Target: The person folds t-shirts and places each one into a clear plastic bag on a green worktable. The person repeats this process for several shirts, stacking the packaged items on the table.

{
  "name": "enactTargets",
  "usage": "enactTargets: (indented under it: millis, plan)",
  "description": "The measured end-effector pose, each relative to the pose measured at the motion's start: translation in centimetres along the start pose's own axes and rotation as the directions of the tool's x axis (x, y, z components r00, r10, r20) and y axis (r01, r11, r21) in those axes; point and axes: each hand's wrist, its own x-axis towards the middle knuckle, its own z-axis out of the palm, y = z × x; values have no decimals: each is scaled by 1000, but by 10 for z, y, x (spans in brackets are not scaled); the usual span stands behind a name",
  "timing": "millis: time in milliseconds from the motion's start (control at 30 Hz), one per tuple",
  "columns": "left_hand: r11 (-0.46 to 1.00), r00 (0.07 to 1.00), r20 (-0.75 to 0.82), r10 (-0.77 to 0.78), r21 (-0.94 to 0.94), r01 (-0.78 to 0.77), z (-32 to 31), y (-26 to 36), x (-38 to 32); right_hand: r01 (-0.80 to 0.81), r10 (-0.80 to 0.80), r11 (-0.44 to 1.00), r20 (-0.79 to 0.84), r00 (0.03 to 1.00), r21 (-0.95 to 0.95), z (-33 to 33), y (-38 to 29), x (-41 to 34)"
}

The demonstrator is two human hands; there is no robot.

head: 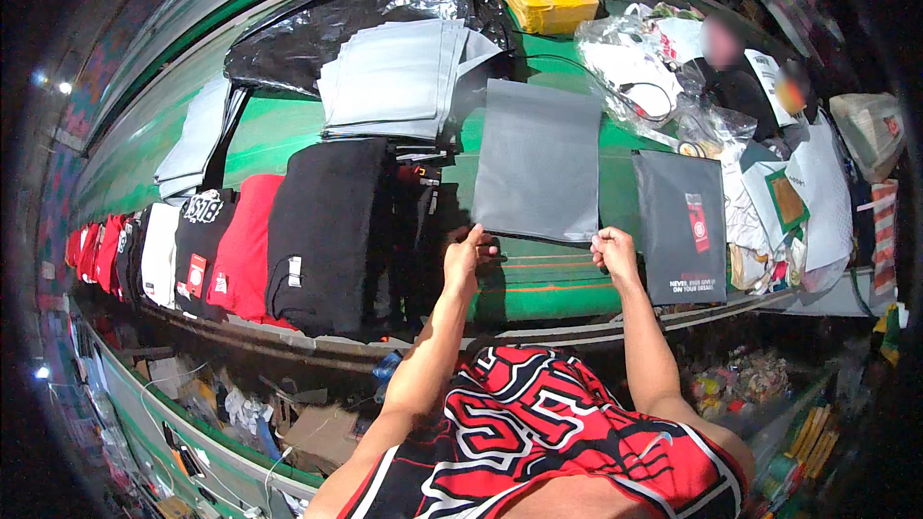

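A flat grey plastic garment bag point(537, 158) is stretched out above the green tabletop point(533, 288). My left hand point(466, 256) pinches its near left corner, and my right hand point(614, 252) pinches the near right corner. To the right lies a second grey bag point(670, 231) bearing a red label and white printing, with something dark inside. On the left stands a stack of folded black garments point(324, 238), close to my left forearm. Behind it rests a pile of flat grey bags point(393, 79).
Folded red garments point(249, 252) and more black and white ones line the table's left. A large black plastic sack point(353, 7) lies at the back, beside a yellow taped box point(548, 0). Crumpled clear plastic point(634, 65) and papers crowd the right. A rail point(692, 321) edges the front.
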Motion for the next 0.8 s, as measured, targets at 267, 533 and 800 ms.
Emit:
enactTargets:
  millis: [267, 533, 800]
  plan:
    - [875, 988, -6, 152, 465, -132, -4, -1, -25, -4, 4, 1000, 15, 1000, -19, -25, 30, -14]
    - [825, 970, 102, 220, 511, -241, -27, -20, -75, 50, -102, 629, -19, 995, -776, -37, -13, -41]
    - [853, 947, 282, 155, 446, -272, -38, 19, -105, 585, -488, 674, 324, 811, -451, 106, -123, -30]
